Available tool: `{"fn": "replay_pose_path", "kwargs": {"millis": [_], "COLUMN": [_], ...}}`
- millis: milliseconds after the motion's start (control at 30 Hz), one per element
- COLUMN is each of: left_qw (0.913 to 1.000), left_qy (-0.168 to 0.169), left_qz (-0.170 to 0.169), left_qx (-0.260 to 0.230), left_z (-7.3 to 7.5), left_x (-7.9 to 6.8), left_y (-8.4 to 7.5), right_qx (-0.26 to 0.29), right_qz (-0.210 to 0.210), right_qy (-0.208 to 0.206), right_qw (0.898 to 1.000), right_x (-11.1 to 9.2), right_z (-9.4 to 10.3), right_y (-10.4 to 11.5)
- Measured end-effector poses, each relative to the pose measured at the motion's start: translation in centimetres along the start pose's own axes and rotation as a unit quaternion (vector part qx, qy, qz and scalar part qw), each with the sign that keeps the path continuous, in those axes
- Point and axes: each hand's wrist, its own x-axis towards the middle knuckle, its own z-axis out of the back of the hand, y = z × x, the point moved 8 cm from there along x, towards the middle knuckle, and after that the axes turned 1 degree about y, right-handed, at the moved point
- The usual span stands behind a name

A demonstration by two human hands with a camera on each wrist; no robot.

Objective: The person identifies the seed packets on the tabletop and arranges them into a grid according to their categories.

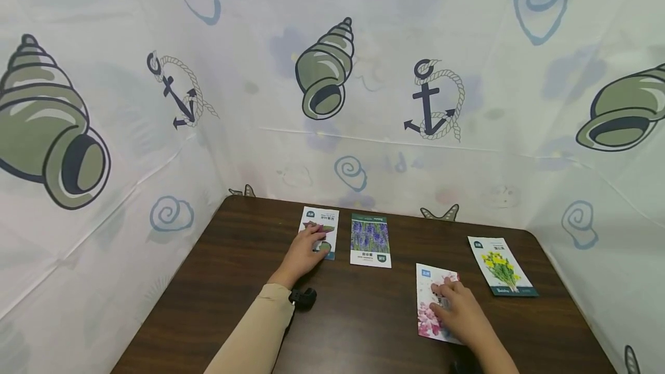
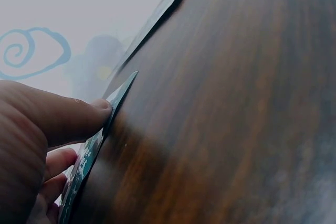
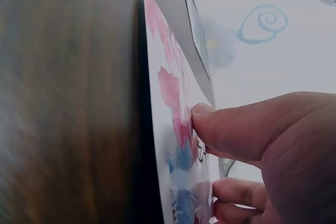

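Observation:
Four flat items like seed packets lie on the table, each printed with a plant picture. My left hand (image 1: pixel 300 254) rests its fingertips and thumb on the far-left white packet (image 1: pixel 314 213), partly covering its picture; up close, the thumb (image 2: pixel 86 116) presses near the packet's teal edge. To the right, my right hand (image 1: pixel 462 310) touches the pink-blossom packet (image 1: pixel 426 296), thumb and fingertips spread over its printed face. In the right wrist view, a dark shadow runs along the near edge of that pink packet (image 3: pixel 165 90).
Just right of my left hand lies a packet with purple flower spikes (image 1: pixel 370 236). A yellow-flower packet (image 1: pixel 500 264) sits at the far right. The dark wooden table (image 1: pixel 332 316) meets a patterned cloth backdrop (image 1: pixel 384 160) at its back and sides.

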Motion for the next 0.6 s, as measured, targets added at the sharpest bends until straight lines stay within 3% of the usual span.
{"fn": "replay_pose_path", "kwargs": {"millis": [167, 600], "left_qw": [1.0, 1.0], "left_qy": [-0.003, 0.006], "left_qz": [-0.005, 0.002], "left_qx": [-0.003, 0.007], "left_z": [0.1, 0.0], "left_x": [0.0, 0.2], "left_y": [-0.1, 0.0], "right_qx": [-0.005, -0.015], "right_qz": [-0.008, 0.024], "right_qy": [0.008, -0.009], "right_qw": [1.0, 1.0], "right_x": [-0.6, -1.7], "right_z": [-0.4, -0.8], "right_y": [0.8, 2.7]}}
